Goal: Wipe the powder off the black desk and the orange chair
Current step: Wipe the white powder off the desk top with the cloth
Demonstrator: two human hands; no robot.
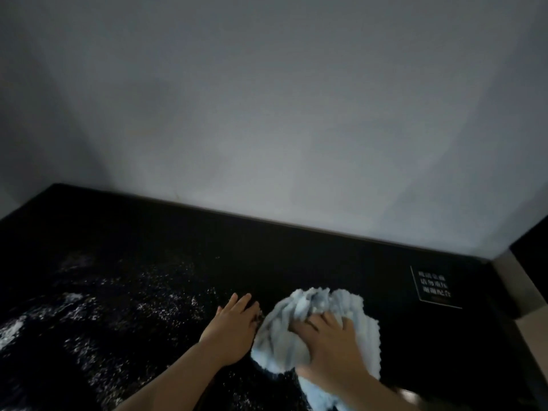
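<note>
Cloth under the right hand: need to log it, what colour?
Light blue cloth, ribbed pile, seen in the head view.

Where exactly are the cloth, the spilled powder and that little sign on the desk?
cloth [308, 310]: head view, on its bunched upper folds.
powder [13, 327]: head view, on the thick white patch at the desk's left.
sign [433, 287]: head view, on its white lettering.

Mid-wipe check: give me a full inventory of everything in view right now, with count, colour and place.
desk: one, black, spans the lower frame against the wall
powder: scattered white patches, left half of the desk
cloth: one, light blue, bunched on the desk right of centre
label: one, black with white text, desk's right end
wall: grey, behind the desk
left hand: flat on the desk beside the cloth
right hand: pressing on the cloth, fingers gripping it
</note>
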